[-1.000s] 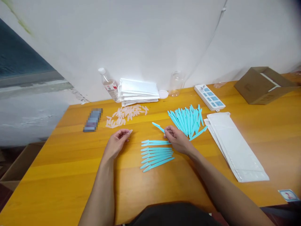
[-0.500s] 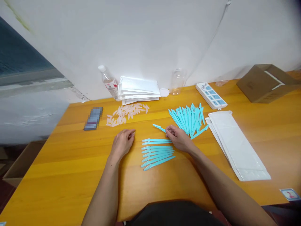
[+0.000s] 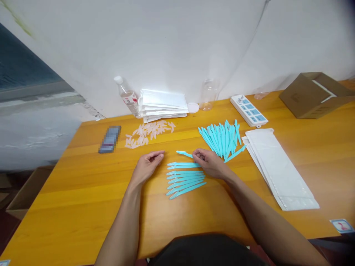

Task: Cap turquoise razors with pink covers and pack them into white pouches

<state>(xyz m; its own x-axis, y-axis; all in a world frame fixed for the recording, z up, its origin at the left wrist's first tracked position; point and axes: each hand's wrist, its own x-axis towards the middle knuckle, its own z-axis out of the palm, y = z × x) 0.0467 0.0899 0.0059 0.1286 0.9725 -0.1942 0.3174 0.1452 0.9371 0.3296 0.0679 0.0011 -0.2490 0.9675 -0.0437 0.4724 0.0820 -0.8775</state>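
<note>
Orange wooden table (image 3: pixel 83 192), running against a white wall and carrying everything listed below; places are given relative to the neat row of teal sticks at its middle.

White flat pouches (image 3: pixel 277 166): lying in a fanned stack well to the right of the row.

Cardboard box (image 3: pixel 313 96): sitting far to the right and behind, flaps open.

White packet stack (image 3: pixel 163 105): leaning at the wall behind the row, a water bottle (image 3: pixel 127 96) just to its left.

Power strip (image 3: pixel 249 111): lying behind and to the right.

Loose pile of teal sticks (image 3: pixel 222 138): heaped behind and right of the row, crossing one another.

Row of teal sticks (image 3: pixel 184 179): several slim pieces lying side by side, each narrowing to a blade-like tip pointing left.

Pale pink caps (image 3: pixel 148 133): scattered behind and left of the row.

Right hand (image 3: pixel 212 164): resting at the row's right end, fingers pinching a single teal stick (image 3: pixel 184 153) by its handle, the tip hanging just behind the row, pointing left.

Left hand (image 3: pixel 146 168): hovering just left of the row, fingertips drawn together; whether anything small is sitting between them, I cannot tell.

Risks, as judged from where I am standing: the held stick is thin and gripped only at one end, so it is liable to swivel or slip; the right wrist is sitting close enough to nudge the row out of line; a sleeve or forearm could drag the loose pile.
</note>
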